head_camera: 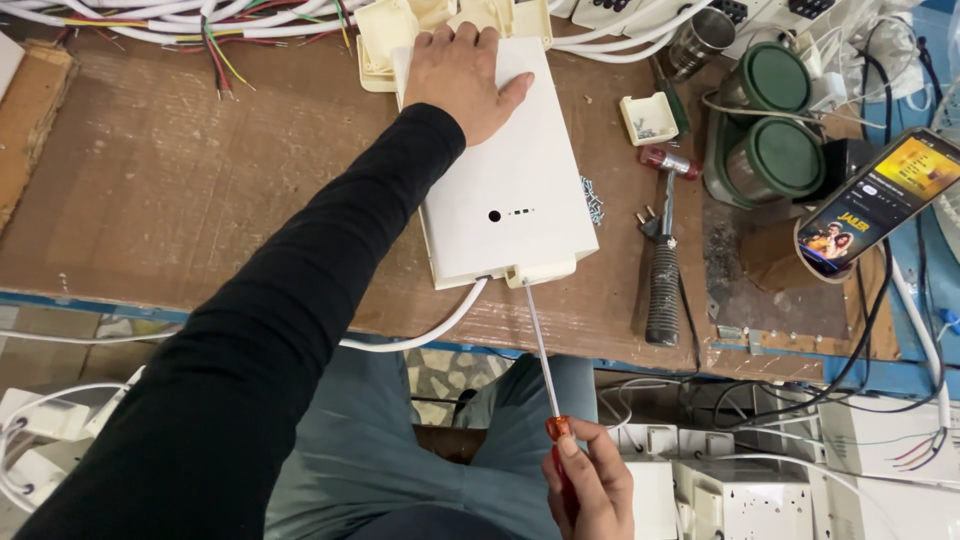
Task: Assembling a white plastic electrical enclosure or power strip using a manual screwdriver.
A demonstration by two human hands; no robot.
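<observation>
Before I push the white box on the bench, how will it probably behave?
The white box looks like hollow plastic, so probably light and stiff. Its smooth flat shell may slide on the wooden bench. The white cable leaving its near edge could tug it back.

left hand (462, 82) flat, fingers spread — right hand (588, 485) fisted.

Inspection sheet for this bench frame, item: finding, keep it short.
Surface: worn wooden bench, scuffed, blue front edge.
Job's things: white plastic box lying flat; long screwdriver with its tip at the box's near edge.
Clutter: hammer, loose screws, two green-lidded tins, phone with lit screen.
Grippers: left hand pressing flat on the box; right hand gripping the screwdriver handle.
Cables: white cord leaving the box; coloured wire bundle at the far edge.
Surroundings: more white boxes below the bench.
</observation>
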